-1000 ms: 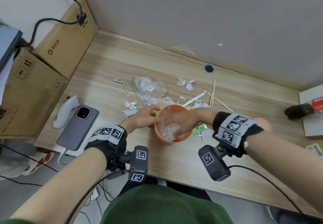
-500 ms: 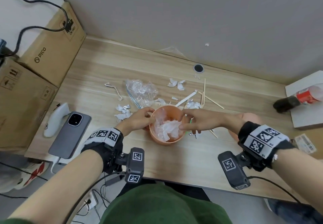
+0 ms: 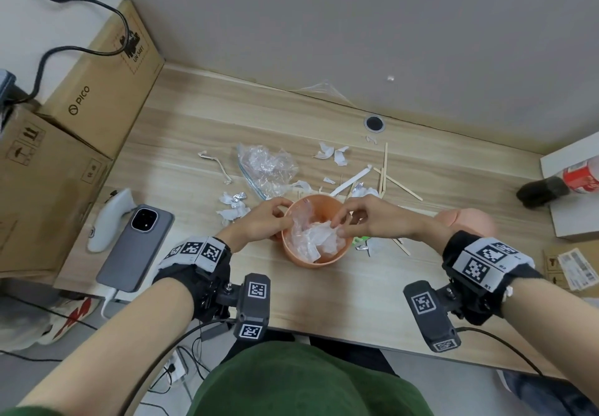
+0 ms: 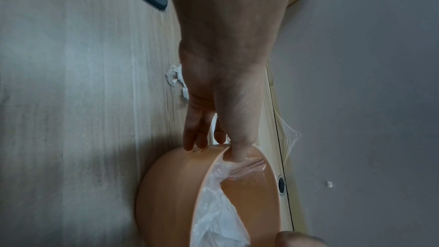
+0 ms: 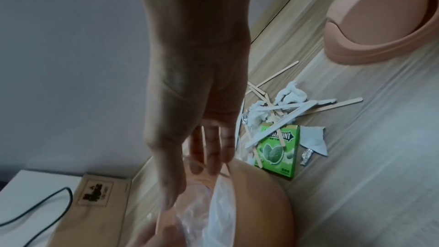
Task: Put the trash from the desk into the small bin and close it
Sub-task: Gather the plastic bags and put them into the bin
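Now gripping bin (image 3: pixel 316 258) rim with left hand (image 3: pixel 259 222), thumb inside pinning clear liner (image 4: pixel 222 211); right hand (image 3: pixel 369 217) fingers curled, pinching liner opposite; lid (image 5: pixel 389 20) lying on bench (image 3: pixel 324 295).

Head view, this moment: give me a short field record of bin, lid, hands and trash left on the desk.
bin: orange bin, open, clear liner bag inside
lid: orange lid on the desk, off the bin
left hand: left hand pinches liner at rim
right hand: right hand, fingers on liner at the opposite rim
trash left: wooden sticks, green gum box, plastic bag
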`<state>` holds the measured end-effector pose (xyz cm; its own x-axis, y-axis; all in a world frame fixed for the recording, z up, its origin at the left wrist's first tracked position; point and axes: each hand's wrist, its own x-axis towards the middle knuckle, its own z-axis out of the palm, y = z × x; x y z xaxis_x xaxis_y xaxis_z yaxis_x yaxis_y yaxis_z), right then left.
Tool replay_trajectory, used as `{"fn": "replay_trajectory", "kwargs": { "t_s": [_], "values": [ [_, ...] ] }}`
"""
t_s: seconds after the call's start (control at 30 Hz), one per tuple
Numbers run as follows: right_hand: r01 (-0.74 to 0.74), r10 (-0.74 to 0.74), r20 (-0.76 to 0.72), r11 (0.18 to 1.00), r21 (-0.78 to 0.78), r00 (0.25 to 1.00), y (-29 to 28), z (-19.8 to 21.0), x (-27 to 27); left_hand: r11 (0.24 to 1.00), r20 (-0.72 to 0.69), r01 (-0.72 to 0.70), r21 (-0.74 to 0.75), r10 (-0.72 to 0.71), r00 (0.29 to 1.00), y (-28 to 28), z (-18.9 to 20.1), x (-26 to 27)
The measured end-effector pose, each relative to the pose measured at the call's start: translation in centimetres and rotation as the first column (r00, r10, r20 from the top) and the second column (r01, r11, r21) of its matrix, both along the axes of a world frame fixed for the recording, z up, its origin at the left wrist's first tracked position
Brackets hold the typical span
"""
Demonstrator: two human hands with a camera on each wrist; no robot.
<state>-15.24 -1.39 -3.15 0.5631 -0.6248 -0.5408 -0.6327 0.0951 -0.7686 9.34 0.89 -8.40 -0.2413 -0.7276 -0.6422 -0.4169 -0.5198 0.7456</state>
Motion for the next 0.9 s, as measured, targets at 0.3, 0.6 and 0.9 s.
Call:
{"fn": "replay_trajectory", "kwargs": {
  "t_s": [0.3, 0.6, 0.9],
  "values": [
    [0.239, -0.228, -0.108, 0.965, 0.107, 0.968, -2.3, -1.0, 0.3, 0.986, 0.015, -0.152, -0.069, 0.153, 0.988, -1.1, -0.7, 3.2],
    [0.24, -0.232, -0.063, 0.911, 0.335, 0.971, -2.0, -2.4, 0.7, 0.968, 0.595, 0.115, -0.222, 0.042, 0.802, -1.1, -6.3, 6.9],
    [0.269, -0.248, -0.104, 0.904, 0.332, 0.963, -1.5, -3.0, 0.3, 0.927, 0.546, 0.138, -0.349, 0.081, 0.834, -1.2, -5.7, 4.5]
  ]
}}
